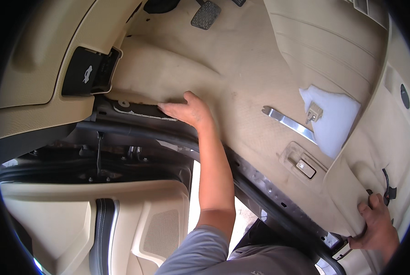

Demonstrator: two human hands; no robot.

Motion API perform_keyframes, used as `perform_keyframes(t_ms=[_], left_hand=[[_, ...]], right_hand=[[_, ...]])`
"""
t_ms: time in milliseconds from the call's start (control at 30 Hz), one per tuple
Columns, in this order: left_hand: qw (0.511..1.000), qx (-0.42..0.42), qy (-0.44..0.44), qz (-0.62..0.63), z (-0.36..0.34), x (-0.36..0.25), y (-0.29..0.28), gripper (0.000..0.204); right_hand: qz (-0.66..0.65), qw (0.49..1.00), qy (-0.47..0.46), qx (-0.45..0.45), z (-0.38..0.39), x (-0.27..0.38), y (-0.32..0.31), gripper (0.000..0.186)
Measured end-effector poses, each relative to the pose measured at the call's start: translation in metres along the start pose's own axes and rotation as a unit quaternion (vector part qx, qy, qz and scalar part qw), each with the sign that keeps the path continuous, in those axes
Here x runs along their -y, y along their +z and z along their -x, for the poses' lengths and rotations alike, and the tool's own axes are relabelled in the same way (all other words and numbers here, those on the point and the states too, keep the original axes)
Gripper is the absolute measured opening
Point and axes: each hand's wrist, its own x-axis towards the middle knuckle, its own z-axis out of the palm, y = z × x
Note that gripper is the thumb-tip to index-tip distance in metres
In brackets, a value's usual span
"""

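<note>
Beige floor carpet (246, 82) covers the car's footwell. My left hand (189, 111) is at its front outer edge, thumb above the carpet and fingers closed along the edge by the dark door sill. At the lower right, my right hand (378, 227) curls its fingers round the edge of a beige lining piece (344, 201) beside the sill's rear end; part of its grip is hidden. Between the hands, a silver forked pry tool (289, 124) lies on the carpet, one end against a white padding sheet (340, 117). A small beige plastic piece with metal prongs (313, 112) rests on that sheet.
The bare metal sill (264, 185) with its black rubber seal runs diagonally below the carpet. A release switch (306, 168) sits in the carpet. A black hood-release lever (87, 73), a pedal (206, 14), the open door (159, 224) and a loose black cable (387, 185) surround it.
</note>
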Motion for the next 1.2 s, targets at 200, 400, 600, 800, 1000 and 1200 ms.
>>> perform_keyframes(t_ms=[200, 400, 600, 800, 1000, 1200], left_hand=[[0.999, -0.025, -0.005, 0.025, -0.001, -0.010, 0.012, 0.084], [0.996, -0.087, -0.026, 0.006, -0.005, -0.009, 0.024, 0.082], [0.986, -0.109, -0.033, 0.125, 0.000, -0.001, 0.025, 0.079], [0.991, -0.091, -0.059, 0.076, -0.004, -0.016, 0.021, 0.078], [0.993, -0.117, -0.018, -0.007, -0.003, -0.014, 0.030, 0.075], [0.991, -0.108, -0.030, 0.071, -0.009, -0.014, 0.026, 0.075]], right_hand=[[0.009, 1.000, -0.009, 0.020, 0.002, -0.006, 0.005, 0.081], [-0.013, 0.999, -0.033, 0.029, -0.006, -0.014, -0.001, 0.080], [-0.049, 0.997, -0.049, 0.035, -0.015, -0.019, -0.007, 0.079], [-0.078, 0.994, -0.056, 0.046, -0.010, -0.037, -0.004, 0.085], [-0.115, 0.979, -0.166, -0.027, -0.011, -0.041, 0.006, 0.130], [-0.124, 0.979, -0.156, 0.032, -0.011, -0.049, 0.001, 0.138]])
